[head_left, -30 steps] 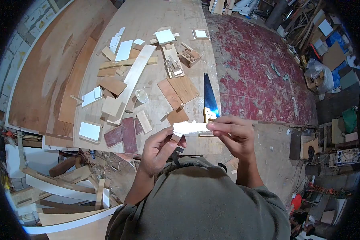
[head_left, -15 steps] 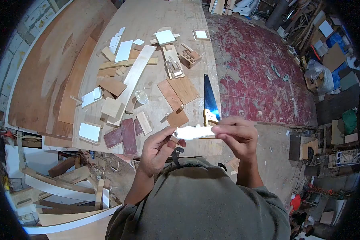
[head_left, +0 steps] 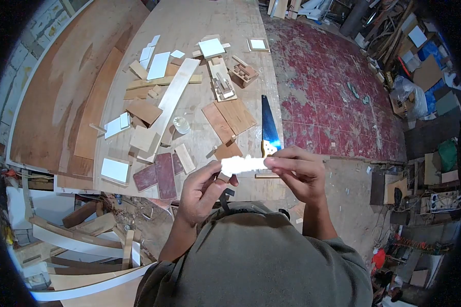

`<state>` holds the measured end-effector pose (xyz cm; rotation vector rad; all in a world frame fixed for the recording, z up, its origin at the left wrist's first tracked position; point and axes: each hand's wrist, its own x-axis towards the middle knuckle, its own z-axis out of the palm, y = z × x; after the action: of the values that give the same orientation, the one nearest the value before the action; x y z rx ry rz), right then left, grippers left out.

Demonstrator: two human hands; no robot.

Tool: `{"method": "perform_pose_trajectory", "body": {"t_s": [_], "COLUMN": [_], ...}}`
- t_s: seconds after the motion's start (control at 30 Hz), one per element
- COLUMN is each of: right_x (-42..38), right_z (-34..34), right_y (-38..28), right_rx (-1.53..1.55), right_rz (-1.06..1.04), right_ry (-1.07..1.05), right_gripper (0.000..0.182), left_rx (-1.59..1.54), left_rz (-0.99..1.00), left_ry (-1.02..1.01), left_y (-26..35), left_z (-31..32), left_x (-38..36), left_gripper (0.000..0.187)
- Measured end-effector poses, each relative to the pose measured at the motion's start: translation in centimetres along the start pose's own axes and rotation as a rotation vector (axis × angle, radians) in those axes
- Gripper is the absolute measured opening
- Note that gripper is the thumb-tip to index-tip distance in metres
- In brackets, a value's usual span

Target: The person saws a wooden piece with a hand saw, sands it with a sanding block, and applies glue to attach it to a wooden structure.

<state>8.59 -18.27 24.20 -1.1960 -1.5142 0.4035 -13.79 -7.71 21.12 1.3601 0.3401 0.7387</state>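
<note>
Between my hands, over the near edge of the table, is a small piece (head_left: 243, 164) so glaringly white that its shape and material are lost. My left hand (head_left: 202, 192) pinches its left end along with what looks like a small wooden block (head_left: 224, 177), partly hidden by the fingers. With thumb and fingertips closed, my right hand (head_left: 302, 174) grips the right end of the bright piece. Just beyond that hand lies a handsaw (head_left: 270, 125) with a dark blade and pale handle. A thin wooden strip (head_left: 267, 176) shows below the bright piece.
Wooden boards (head_left: 229, 118), a long pale plank (head_left: 174, 105), reddish sanding blocks (head_left: 165, 176), white panels (head_left: 114, 170) and a clear jar (head_left: 181, 125) lie on the worktable (head_left: 200, 20). Curved wood offcuts (head_left: 77, 240) are piled at lower left. Red tiled floor (head_left: 322, 92) is on the right.
My right hand has shifted slightly left, closer to my left hand, and the bright piece has moved left with it. My left hand stays nearly in place.
</note>
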Motion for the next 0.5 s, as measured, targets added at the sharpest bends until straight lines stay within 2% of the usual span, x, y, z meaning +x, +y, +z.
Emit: {"method": "perform_pose_trajectory", "body": {"t_s": [0.3, 0.37, 0.5], "right_x": [-0.03, 0.20, 0.24], "right_z": [0.31, 0.40, 0.53], "right_y": [-0.26, -0.21, 0.15], "right_rx": [0.050, -0.050, -0.099], "right_rz": [0.047, -0.024, -0.071], "right_ry": [0.082, 0.027, 0.047], "right_gripper": [0.025, 0.026, 0.028], "left_rx": [0.105, 0.122, 0.032], "left_rz": [0.002, 0.000, 0.011], "left_ry": [-0.024, -0.035, -0.012], "left_y": [0.16, 0.04, -0.18], "left_z": [-0.74, -0.85, -0.67], "left_x": [0.16, 0.12, 0.00], "left_gripper": [0.038, 0.039, 0.039]}}
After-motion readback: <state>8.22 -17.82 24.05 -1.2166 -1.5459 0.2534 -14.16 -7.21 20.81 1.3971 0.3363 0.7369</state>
